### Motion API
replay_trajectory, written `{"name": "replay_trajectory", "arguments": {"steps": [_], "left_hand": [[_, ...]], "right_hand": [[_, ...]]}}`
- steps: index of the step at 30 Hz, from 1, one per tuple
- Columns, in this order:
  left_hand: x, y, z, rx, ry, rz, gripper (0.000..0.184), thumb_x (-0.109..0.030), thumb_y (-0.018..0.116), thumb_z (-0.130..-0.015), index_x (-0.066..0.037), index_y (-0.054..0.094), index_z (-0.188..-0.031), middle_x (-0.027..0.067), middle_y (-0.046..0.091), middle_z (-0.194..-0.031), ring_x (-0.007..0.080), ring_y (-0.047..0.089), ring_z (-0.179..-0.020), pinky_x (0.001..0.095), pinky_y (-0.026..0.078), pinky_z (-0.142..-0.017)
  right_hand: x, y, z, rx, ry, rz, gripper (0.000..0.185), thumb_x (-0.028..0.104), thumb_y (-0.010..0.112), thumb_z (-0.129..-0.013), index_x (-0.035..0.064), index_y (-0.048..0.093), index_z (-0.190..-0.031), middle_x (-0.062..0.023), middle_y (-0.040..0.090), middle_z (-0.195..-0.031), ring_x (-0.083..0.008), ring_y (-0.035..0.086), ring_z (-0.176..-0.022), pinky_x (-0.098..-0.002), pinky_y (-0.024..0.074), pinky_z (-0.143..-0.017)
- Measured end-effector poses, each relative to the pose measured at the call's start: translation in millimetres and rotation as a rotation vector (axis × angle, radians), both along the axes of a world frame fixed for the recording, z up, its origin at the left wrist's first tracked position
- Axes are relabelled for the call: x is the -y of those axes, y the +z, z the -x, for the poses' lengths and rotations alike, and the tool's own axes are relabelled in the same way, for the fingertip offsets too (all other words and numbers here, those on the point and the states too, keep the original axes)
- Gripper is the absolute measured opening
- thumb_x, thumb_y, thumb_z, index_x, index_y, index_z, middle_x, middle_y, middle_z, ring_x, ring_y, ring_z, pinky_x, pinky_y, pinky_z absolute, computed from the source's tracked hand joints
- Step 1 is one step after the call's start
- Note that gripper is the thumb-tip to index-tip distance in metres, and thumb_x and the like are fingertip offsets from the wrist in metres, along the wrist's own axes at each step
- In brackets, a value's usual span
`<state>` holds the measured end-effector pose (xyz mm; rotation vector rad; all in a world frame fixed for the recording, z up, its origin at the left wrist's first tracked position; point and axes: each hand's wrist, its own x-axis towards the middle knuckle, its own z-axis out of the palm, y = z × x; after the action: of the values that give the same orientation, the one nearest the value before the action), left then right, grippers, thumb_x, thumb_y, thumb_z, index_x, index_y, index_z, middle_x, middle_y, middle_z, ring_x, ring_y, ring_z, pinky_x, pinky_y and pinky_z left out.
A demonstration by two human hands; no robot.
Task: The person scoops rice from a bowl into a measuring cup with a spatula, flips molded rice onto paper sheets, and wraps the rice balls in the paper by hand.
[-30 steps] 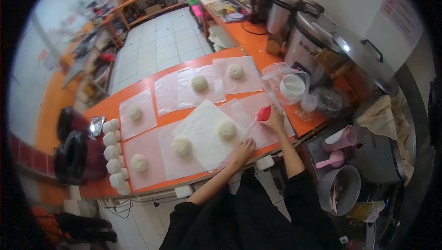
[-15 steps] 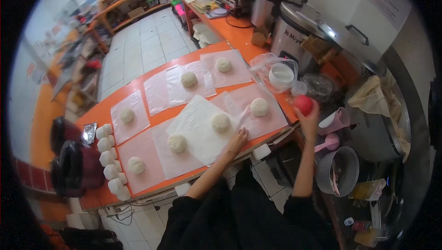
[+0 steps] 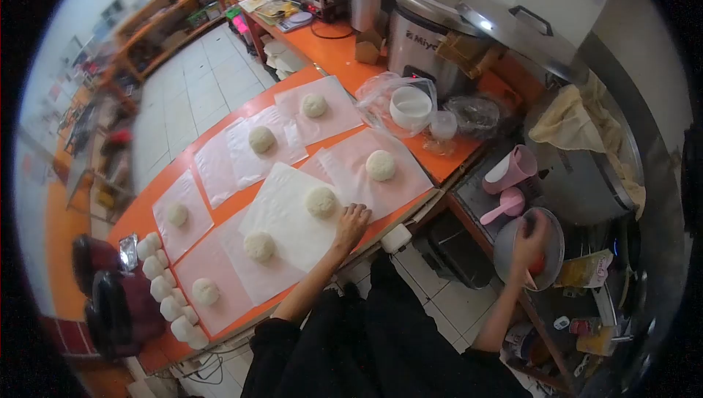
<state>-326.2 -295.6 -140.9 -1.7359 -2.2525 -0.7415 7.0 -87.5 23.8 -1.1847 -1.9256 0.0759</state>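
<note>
My left hand (image 3: 354, 224) lies on the lower edge of a white sheet (image 3: 285, 193), its fingers stretched out and holding nothing. Just beyond it sits a pale, rough round dough ball (image 3: 321, 202); another dough ball (image 3: 380, 166) lies to its right. Over at the grey pot (image 3: 504, 251), my right hand (image 3: 532, 243) reaches in over the rim, smeared by motion. Under its palm a round red thing (image 3: 539, 265) shows inside the pot. Whether those fingers still grip it, I cannot tell. A pink scoop (image 3: 504, 206) rests above the pot.
More dough balls (image 3: 258, 246) sit on sheets across the orange table (image 3: 139, 215). White blocks (image 3: 176, 309) line its left end. At the back are a large cooker (image 3: 421, 46) and a bagged white bowl (image 3: 411, 107). A pink jug (image 3: 510, 169) stands near a big metal pot (image 3: 586, 186).
My right hand has swung down from beside the table's right edge into the grey pot, the red thing with it. My left hand remains on the sheet. The whole view has shifted right.
</note>
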Motion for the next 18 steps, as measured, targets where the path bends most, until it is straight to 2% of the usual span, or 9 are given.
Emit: {"name": "replay_trajectory", "arguments": {"steps": [1,2,4,6,9,10,13,14,18], "left_hand": [[-2,3,0,0.043,0.015,-0.02,0.021,-0.011,0.06,-0.072,-0.007,0.058,-0.093,0.008,0.058,-0.097,0.0246,0.054,-0.092,0.0325,0.046,-0.076],[-2,11,-1,0.087,0.034,-0.04,0.019,-0.01,0.06,-0.073,-0.007,0.058,-0.091,0.0073,0.059,-0.094,0.0241,0.055,-0.089,0.0325,0.046,-0.074],[-2,25,0,0.16,0.068,-0.054,0.014,-0.009,0.059,-0.074,-0.006,0.06,-0.088,0.0064,0.061,-0.086,0.0223,0.058,-0.083,0.0327,0.048,-0.071],[-3,30,3,0.176,0.099,-0.133,0.014,-0.008,0.062,-0.074,-0.007,0.063,-0.087,0.0066,0.064,-0.087,0.0222,0.061,-0.079,0.033,0.05,-0.067],[1,27,9,0.185,0.139,-0.123,0.012,-0.008,0.061,-0.076,-0.008,0.064,-0.088,0.0078,0.066,-0.087,0.0229,0.063,-0.076,0.0336,0.052,-0.065],[1,27,12,0.186,0.147,-0.099,0.012,-0.008,0.061,-0.077,-0.008,0.064,-0.088,0.0083,0.066,-0.087,0.0233,0.063,-0.076,0.0338,0.052,-0.065],[2,33,16,0.231,0.159,-0.008,0.014,-0.01,0.056,-0.079,-0.007,0.064,-0.09,0.0088,0.066,-0.087,0.0241,0.064,-0.075,0.0341,0.051,-0.065],[4,36,16,0.285,0.162,0.031,0.014,-0.009,0.057,-0.079,-0.006,0.065,-0.09,0.009,0.067,-0.087,0.0245,0.064,-0.076,0.0341,0.051,-0.066],[8,57,25,0.538,0.16,0.097,0.012,-0.007,0.06,-0.077,-0.004,0.067,-0.087,0.0103,0.067,-0.088,0.0255,0.064,-0.079,0.0329,0.051,-0.067]], "right_hand": [[8,-8,37,-0.123,0.089,0.334,0.031,0.007,0.062,-0.078,0.0051,0.057,-0.109,-0.0136,0.058,-0.104,-0.03,0.053,-0.1,-0.036,0.0406,-0.088],[24,-6,71,-0.161,0.418,0.481,0.03,0.002,0.062,-0.072,0.0055,0.059,-0.102,-0.0111,0.056,-0.105,-0.0289,0.053,-0.101,-0.035,0.0427,-0.085],[27,-35,124,0.28,0.78,0.139,0.046,0.007,0.067,-0.068,0.009,0.055,-0.113,-0.0127,0.052,-0.11,-0.0303,0.046,-0.11,-0.0398,0.0365,-0.095],[20,-75,160,0.431,0.856,0.131,0.055,0.011,0.067,-0.071,0.0097,0.05,-0.123,-0.0143,0.043,-0.124,-0.0329,0.036,-0.119,-0.0454,0.032,-0.099],[-15,-118,191,0.49,0.744,0.033,0.057,0.007,0.064,-0.07,0.0107,0.047,-0.125,-0.0121,0.044,-0.123,-0.0315,0.033,-0.121,-0.0437,0.0308,-0.099],[-30,-130,199,0.43,0.723,-0.065,0.046,0.002,0.062,-0.069,0.0087,0.055,-0.114,-0.0112,0.052,-0.113,-0.0297,0.041,-0.115,-0.0419,0.0354,-0.095],[-64,-141,196,0.442,0.972,0.117,0.026,0.0,0.061,-0.067,0.0028,0.063,-0.093,-0.0084,0.059,-0.094,-0.0279,0.05,-0.102,-0.0405,0.0396,-0.091],[-67,-145,194,0.363,0.987,0.068,0.011,0.001,0.063,-0.066,0.0019,0.064,-0.077,-0.0065,0.059,-0.081,-0.0255,0.053,-0.092,-0.038,0.0426,-0.085],[-61,-108,173,0.432,1.114,0.263,0.013,0.004,0.069,-0.065,0.005,0.067,-0.078,-0.0055,0.059,-0.08,-0.0242,0.052,-0.088,-0.0352,0.0452,-0.081]]}}
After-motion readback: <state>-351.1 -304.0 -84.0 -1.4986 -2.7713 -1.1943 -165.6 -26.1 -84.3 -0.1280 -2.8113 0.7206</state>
